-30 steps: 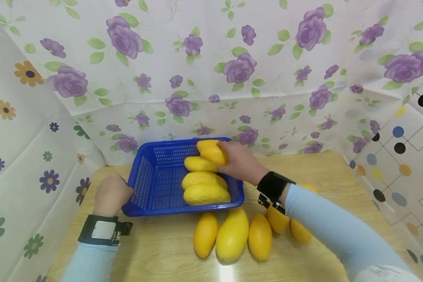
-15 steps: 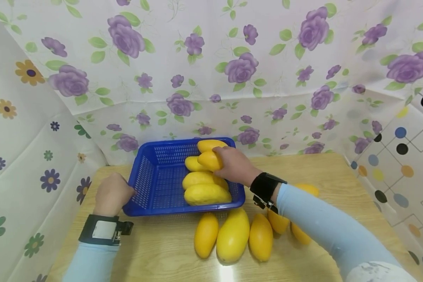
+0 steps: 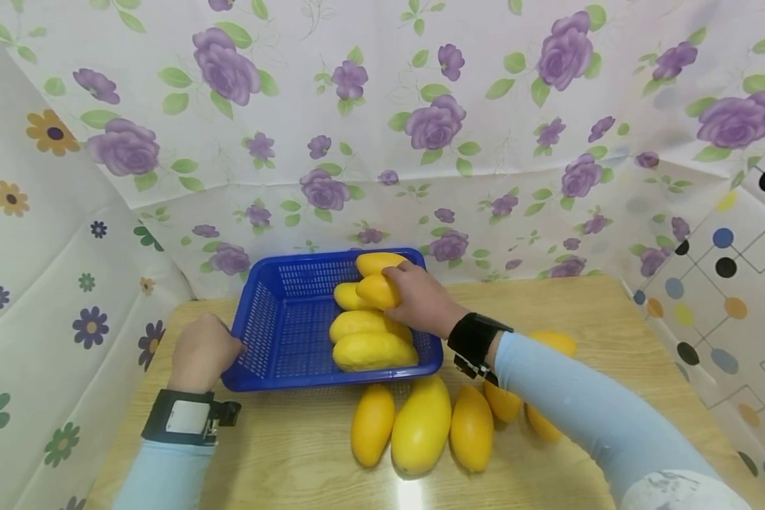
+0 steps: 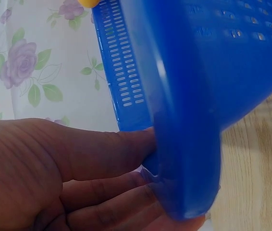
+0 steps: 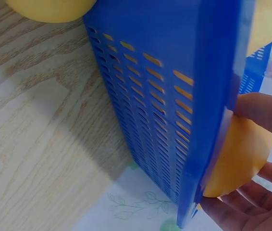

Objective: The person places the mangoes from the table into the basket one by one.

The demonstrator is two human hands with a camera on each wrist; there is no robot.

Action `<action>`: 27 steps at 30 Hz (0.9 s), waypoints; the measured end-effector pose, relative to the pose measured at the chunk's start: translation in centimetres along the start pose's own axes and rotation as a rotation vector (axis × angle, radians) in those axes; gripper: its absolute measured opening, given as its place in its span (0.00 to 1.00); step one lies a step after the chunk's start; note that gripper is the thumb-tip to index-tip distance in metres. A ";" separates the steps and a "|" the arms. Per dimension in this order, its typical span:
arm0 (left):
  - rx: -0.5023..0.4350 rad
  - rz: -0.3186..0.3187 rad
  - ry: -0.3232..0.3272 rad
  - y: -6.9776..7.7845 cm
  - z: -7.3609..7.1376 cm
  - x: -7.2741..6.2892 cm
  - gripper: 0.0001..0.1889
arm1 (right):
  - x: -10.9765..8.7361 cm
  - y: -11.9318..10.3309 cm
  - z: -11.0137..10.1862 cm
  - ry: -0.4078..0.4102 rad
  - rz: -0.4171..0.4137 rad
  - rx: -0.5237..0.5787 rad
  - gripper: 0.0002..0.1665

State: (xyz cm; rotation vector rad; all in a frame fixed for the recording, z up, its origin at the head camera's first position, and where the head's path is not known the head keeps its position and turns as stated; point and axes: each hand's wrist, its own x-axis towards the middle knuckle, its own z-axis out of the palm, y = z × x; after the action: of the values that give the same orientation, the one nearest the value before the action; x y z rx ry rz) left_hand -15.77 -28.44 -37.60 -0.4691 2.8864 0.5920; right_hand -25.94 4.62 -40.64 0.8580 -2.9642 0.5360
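Note:
A blue plastic basket (image 3: pixel 287 340) with slotted walls stands on the table. At its left edge, my left hand (image 3: pixel 205 352) grips the rim, the thumb on the inner side and the fingers under the outer side in the left wrist view. My right hand (image 3: pixel 423 301) reaches over the basket's right side and holds an orange-yellow mango (image 3: pixel 376 291) between thumb and fingers. That mango lies across a paler mango (image 3: pixel 347 297). Behind it is another mango (image 3: pixel 377 263), and two long yellow ones, including the front mango (image 3: pixel 372 352), lie side by side nearer the front wall.
In front of the basket, a small mango (image 3: pixel 372 425), a large yellow mango (image 3: pixel 422 428) and another orange mango (image 3: pixel 472 429) lie in a row. More mangoes, such as one (image 3: pixel 551 343) at the right, are partly hidden by my right arm. A flowered cloth (image 3: pixel 382 127) hangs behind the table.
My right hand has shifted slightly left with the mango, uncovering more of the mango behind it. In the last half second it has hardly moved. The left hand keeps its place on the rim.

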 end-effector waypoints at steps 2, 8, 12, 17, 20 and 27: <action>-0.001 0.002 0.002 0.0 0.0 0.0 0.10 | -0.1 0.0 0.1 0.000 -0.005 -0.013 0.39; -0.007 0.013 0.005 0.0 -0.1 0.0 0.10 | -0.2 -0.2 0.2 -0.009 0.011 -0.022 0.35; -0.005 0.013 0.001 -0.1 0.0 0.1 0.10 | -0.1 0.0 0.3 -0.003 0.003 -0.014 0.35; -0.002 0.013 0.002 -0.1 0.1 0.0 0.10 | -0.3 0.4 0.1 0.018 -0.012 -0.001 0.35; -0.001 0.008 0.007 -0.1 0.1 0.0 0.10 | -0.6 0.5 -0.4 0.013 -0.006 0.013 0.36; 0.005 -0.012 0.004 -0.1 0.3 0.2 0.10 | -1.6 1.8 -2.8 0.014 0.064 0.058 0.37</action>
State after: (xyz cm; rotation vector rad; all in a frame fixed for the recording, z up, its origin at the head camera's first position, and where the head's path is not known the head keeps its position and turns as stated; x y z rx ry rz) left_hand -15.87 -28.48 -37.97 -0.4872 2.8863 0.5823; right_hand -25.78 7.80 -38.79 0.7619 -2.9857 0.6311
